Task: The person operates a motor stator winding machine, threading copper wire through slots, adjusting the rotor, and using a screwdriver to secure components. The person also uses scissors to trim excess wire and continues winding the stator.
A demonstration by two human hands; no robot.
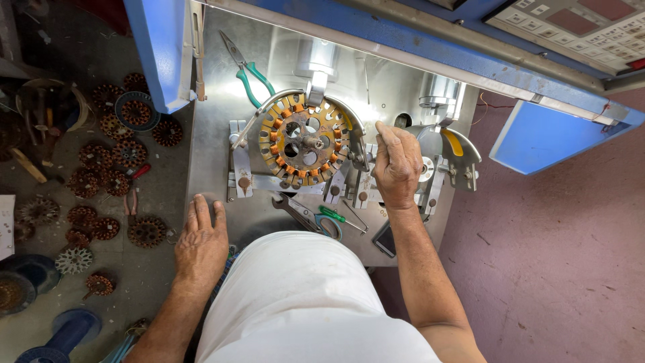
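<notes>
Head view: hands at stator winding bench

Head camera looks down on a steel work plate point(215, 134). Far left, on the floor, lie scattered round copper-wound stator cores point(111, 161). Left hand point(200, 243) rests palm-down on the plate's near-left edge, fingers flat and slightly spread, holding nothing. Green-handled pliers point(250, 75) lie on the plate's upper part. Centre: a round stator with copper coils and orange slot insulation point(304, 140) sits clamped in the machine fixture point(238, 161), touching its curved guide arm. Below it, a metal wrench point(295, 210) and small green-handled snips point(332, 216) lie close together. Right hand point(396, 165) is closed in a loose fist just right of the stator, by a grey yellow-marked guard point(450, 144); whether it grips anything, cannot tell.
</notes>
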